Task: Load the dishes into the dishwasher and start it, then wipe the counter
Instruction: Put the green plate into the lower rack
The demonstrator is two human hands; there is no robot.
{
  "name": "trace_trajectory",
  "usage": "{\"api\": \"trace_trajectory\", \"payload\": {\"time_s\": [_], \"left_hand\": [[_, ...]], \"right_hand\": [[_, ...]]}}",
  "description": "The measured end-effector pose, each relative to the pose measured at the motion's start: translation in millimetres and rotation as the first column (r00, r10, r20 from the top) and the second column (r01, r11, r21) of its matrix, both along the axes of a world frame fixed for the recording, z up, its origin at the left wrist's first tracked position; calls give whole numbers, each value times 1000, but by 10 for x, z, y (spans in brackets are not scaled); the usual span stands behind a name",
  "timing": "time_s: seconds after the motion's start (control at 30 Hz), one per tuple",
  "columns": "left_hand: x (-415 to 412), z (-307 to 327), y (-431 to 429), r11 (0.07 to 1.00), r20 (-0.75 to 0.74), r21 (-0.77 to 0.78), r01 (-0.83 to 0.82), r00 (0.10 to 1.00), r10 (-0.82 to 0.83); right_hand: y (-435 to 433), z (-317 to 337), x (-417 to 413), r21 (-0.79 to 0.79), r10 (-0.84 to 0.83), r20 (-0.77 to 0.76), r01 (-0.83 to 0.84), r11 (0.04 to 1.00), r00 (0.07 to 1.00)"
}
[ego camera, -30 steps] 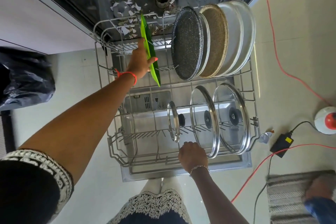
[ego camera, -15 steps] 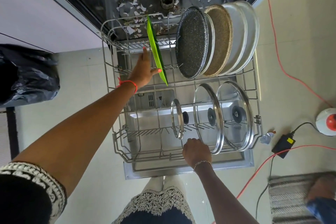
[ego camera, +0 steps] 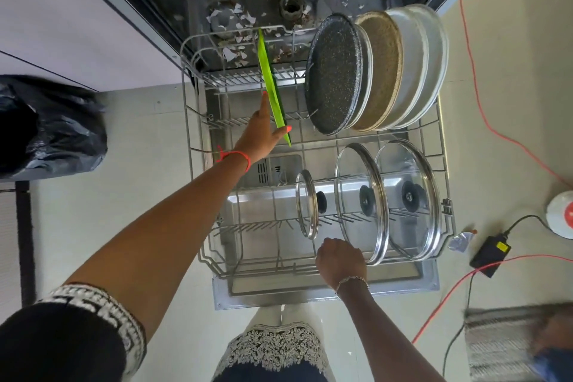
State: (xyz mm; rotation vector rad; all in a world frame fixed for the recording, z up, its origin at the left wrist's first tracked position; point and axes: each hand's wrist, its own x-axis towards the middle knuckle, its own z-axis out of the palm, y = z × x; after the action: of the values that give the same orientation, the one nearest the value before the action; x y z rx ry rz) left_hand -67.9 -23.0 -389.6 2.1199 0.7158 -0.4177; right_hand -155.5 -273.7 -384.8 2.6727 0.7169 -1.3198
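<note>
The dishwasher's lower rack [ego camera: 193,121] is pulled out over the open door [ego camera: 310,292]. A thin green board [ego camera: 267,71] stands on edge in the rack's back row. My left hand [ego camera: 257,137] holds its near end, with the forefinger straight along its left face and the thumb on the other side. To its right stand a dark speckled plate [ego camera: 331,77], a tan plate [ego camera: 384,65] and white plates [ego camera: 426,56]. Three glass lids [ego camera: 359,198] stand in the front row. My right hand [ego camera: 339,260] grips the rack's front rail.
Torn paper scraps [ego camera: 235,18] litter the dishwasher's tub floor. A black bag [ego camera: 46,127] lies on the floor at the left. At the right are an orange cable [ego camera: 483,108], a black adapter [ego camera: 490,253], a white and red device [ego camera: 562,217] and a striped mat [ego camera: 502,347].
My left hand has slid toward the near end of the green board, which now stands straighter between the tines. My right hand has stayed on the front rail.
</note>
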Motion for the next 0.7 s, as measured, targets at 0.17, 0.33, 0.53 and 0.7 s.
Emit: {"api": "trace_trajectory", "payload": {"time_s": [0.17,0.33,0.53,0.7], "left_hand": [[179,-106,-53,998,19,28,-49,999,49],[211,-81,-80,996,25,3,-89,996,89],[239,10,-31,983,92,41,-179,980,175],[200,135,31,979,170,85,-188,970,172]], "right_hand": [[-3,-23,3,1,14,-2,-14,1000,1000],[-13,-15,3,10,26,-10,-26,1000,1000],[-12,8,16,0,32,-32,-32,999,999],[11,20,20,-13,23,-43,-24,1000,999]]}}
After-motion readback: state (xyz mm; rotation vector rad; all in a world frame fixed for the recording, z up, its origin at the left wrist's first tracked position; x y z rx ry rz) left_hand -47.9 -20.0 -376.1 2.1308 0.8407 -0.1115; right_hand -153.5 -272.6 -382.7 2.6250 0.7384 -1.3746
